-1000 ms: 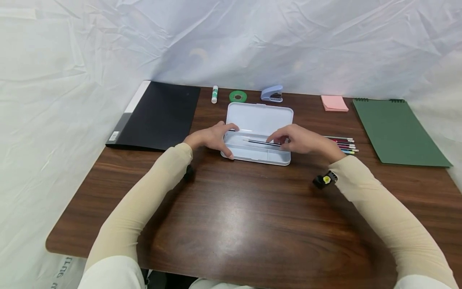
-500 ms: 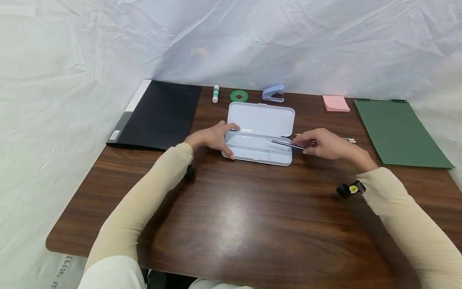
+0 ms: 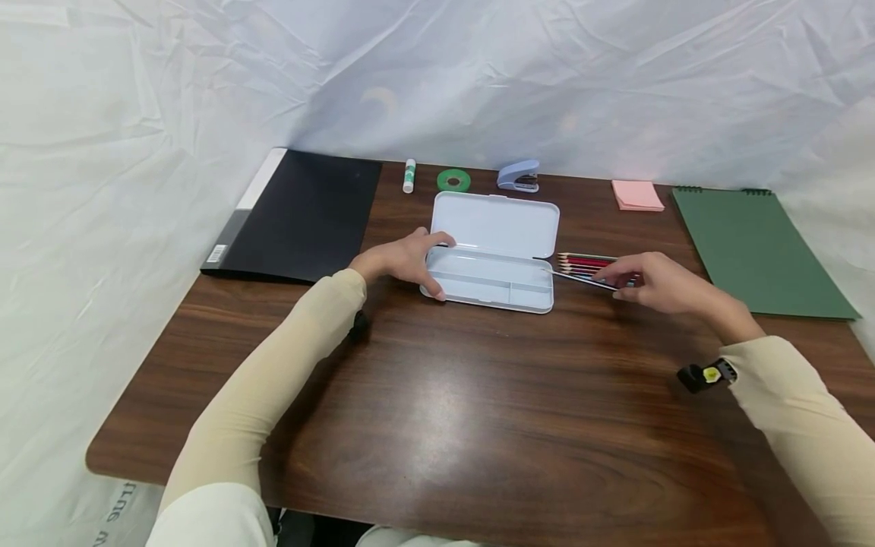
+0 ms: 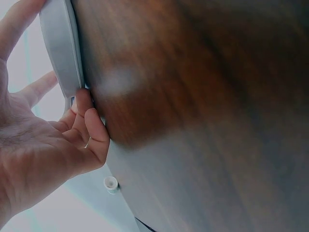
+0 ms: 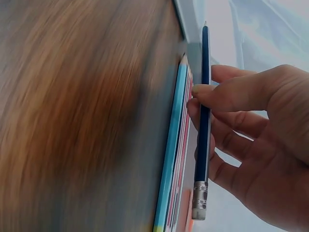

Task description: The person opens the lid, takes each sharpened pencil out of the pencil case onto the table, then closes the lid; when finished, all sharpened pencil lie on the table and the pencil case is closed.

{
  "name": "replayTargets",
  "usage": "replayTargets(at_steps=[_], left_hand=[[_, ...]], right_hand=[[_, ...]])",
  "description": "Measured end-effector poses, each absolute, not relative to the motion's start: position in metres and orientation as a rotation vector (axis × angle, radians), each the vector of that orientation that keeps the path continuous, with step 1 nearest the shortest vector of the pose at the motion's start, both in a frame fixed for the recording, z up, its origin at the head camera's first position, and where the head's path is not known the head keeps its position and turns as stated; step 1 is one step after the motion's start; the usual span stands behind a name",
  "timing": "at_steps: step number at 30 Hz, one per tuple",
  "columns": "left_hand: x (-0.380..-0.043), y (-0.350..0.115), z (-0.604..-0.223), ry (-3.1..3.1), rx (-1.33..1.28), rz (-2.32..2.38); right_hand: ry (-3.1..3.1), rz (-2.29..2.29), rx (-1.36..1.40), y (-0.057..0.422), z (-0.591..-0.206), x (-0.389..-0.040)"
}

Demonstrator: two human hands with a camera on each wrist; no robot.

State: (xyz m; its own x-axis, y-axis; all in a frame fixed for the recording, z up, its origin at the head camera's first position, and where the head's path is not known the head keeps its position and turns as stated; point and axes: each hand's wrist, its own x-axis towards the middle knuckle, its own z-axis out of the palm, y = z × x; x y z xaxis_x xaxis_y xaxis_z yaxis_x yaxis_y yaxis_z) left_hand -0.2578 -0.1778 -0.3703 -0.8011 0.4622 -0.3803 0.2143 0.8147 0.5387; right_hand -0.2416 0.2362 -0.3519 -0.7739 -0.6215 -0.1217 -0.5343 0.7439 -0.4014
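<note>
A white pencil case (image 3: 495,224) lies with its lid raised at the middle of the table. My left hand (image 3: 406,262) holds its left end, thumb at the near side and fingers at the far side. Between thumb and fingertips of my right hand (image 3: 659,285) is a dark blue pencil (image 5: 203,140) with a metal-banded eraser end. Its sharpened tip points left, overlapping the case's right end in the head view. Several colored pencils (image 3: 581,262) lie side by side under and beyond that hand; a light blue pencil (image 5: 171,150) is the nearest in the right wrist view.
A black folder (image 3: 307,213) lies left of the case. Behind stand or lie a glue stick (image 3: 409,176), green tape roll (image 3: 453,180), light blue stapler (image 3: 518,175) and pink sticky notes (image 3: 637,195). A green spiral pad (image 3: 759,251) lies at the right.
My right hand has moved right from over the case, carrying the dark blue pencil out of it to beside the colored pencils. The left hand has stayed on the case.
</note>
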Motion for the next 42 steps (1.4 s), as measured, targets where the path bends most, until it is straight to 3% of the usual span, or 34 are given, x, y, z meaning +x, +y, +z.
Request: replayTargets(at_steps=[13, 42], left_hand=[[-0.256, -0.177, -0.369, 2.486, 0.490, 0.657], [-0.257, -0.177, -0.368, 2.484, 0.486, 0.654]], right_hand=[[2.751, -0.471, -0.934, 0.259, -0.359, -0.240], [2.881, -0.385, -0.789, 0.262, -0.370, -0.242]])
